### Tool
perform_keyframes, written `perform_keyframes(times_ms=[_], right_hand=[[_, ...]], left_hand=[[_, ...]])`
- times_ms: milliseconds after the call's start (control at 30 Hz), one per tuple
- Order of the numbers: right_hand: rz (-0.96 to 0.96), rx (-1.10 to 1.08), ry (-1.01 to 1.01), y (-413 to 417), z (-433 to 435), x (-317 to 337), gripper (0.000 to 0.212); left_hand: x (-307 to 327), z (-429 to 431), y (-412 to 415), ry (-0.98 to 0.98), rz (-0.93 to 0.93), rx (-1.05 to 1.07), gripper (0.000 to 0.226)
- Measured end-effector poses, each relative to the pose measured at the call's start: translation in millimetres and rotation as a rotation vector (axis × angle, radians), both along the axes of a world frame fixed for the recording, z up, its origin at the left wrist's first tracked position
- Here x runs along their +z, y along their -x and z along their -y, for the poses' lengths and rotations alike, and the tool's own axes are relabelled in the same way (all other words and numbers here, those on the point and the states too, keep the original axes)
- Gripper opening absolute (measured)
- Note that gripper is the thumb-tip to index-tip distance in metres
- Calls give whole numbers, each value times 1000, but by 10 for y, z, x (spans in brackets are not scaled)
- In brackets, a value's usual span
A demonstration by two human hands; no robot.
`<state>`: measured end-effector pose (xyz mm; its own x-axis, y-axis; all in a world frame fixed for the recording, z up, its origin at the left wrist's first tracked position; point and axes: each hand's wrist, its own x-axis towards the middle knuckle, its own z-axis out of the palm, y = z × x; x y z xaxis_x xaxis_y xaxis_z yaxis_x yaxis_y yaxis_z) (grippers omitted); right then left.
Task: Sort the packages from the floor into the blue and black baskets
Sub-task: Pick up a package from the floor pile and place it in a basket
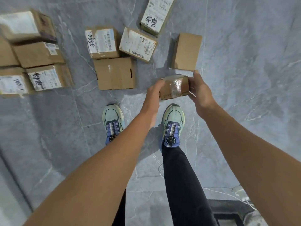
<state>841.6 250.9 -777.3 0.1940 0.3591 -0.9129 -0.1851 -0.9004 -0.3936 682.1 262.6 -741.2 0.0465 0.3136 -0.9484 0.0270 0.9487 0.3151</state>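
Left hand (pixel 154 93) and right hand (pixel 201 93) both grasping small taped package (pixel 175 86) by opposite ends, fingers curling round it, at centre right of frame. Plain box (pixel 186 52) lying on grey floor (pixel 244 79) just above it. Labelled packages (pixel 37 54) sitting across upper left and upper centre.

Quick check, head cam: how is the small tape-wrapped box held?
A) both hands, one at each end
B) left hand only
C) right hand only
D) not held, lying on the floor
A: the left hand grips one end of the small tape-wrapped box and the right hand grips the opposite end.
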Motion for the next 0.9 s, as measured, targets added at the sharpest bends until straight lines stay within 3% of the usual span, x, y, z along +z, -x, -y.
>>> perform_keyframes(times_ms=[100,333,600,900], right_hand=[[-23,-28,-79,79,-73,567,45],[-18,-33,-346,239,-425,2240,49],[-43,173,-646,626,-895,4350,56],[-148,347,-900,1560,-1001,6275,53]], left_hand=[[445,-57,144,-67,-6,112,46],[1980,-359,432,-246,5,259,40],[4142,-643,914,-594,7,316,65],[6036,-306,1699,-885,-40,444,53]])
